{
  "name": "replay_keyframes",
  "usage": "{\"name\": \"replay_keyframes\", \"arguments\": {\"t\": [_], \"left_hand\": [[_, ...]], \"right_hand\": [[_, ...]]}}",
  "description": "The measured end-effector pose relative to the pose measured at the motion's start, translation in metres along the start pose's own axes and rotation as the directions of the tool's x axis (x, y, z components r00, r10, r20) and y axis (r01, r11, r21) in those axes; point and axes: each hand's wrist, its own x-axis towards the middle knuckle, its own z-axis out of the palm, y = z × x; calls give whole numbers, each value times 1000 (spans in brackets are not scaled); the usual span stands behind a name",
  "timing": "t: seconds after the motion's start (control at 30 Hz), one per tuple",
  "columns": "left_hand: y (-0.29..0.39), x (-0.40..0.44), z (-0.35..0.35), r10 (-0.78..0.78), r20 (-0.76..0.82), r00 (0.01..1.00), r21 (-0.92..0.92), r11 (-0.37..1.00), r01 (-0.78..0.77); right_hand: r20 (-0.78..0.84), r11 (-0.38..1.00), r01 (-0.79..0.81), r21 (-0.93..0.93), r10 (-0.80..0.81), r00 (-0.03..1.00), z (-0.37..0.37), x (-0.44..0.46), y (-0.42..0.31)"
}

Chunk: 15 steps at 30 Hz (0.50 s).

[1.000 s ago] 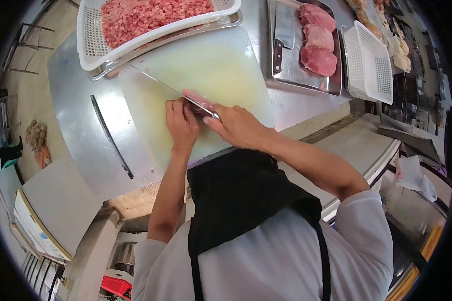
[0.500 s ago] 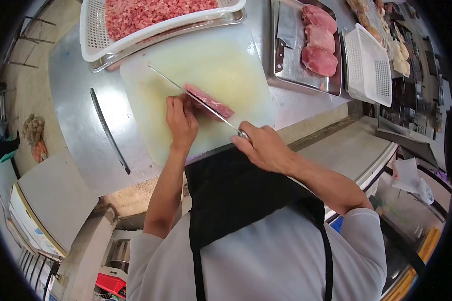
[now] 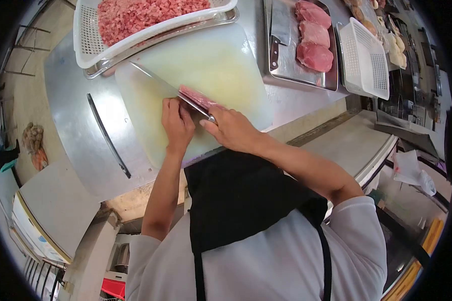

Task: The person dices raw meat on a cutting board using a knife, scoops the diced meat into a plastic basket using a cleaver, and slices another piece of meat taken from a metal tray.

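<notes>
Head view: right hand (image 3: 233, 129) — clamped on the knife (image 3: 154, 77), seemingly to guide its blade along the meat (image 3: 196, 96), which lies on the board (image 3: 226, 55). Left hand (image 3: 177, 124) — fingers curled beside it, likely for steadying; fingertip grip hidden.

A metal table (image 3: 73, 118) carries 1 pale cutting board (image 3: 135, 103), with 1 long dark strip (image 3: 107, 134) to its left. 1 metal tray (image 3: 306, 79) lies to the board's right.

Pink meat (image 3: 197, 97), long, lying aslant on pale board (image 3: 226, 55), thin-bladed knife (image 3: 158, 81) against it, slanting similarly, tip beyond one end.
</notes>
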Motion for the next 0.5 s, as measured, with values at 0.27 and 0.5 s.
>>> {"name": "replay_keyframes", "arguments": {"t": [0.27,0.5], "left_hand": [[-7,1,-4,43,-14,999,-45,998,-43],[-14,-7,-4,-15,-6,1000,-10,1000,14]], "right_hand": [[192,975,-223,22,215,958,-21,-30,10],[269,956,-294,-18,287,919,-61,-42,-45]]}}
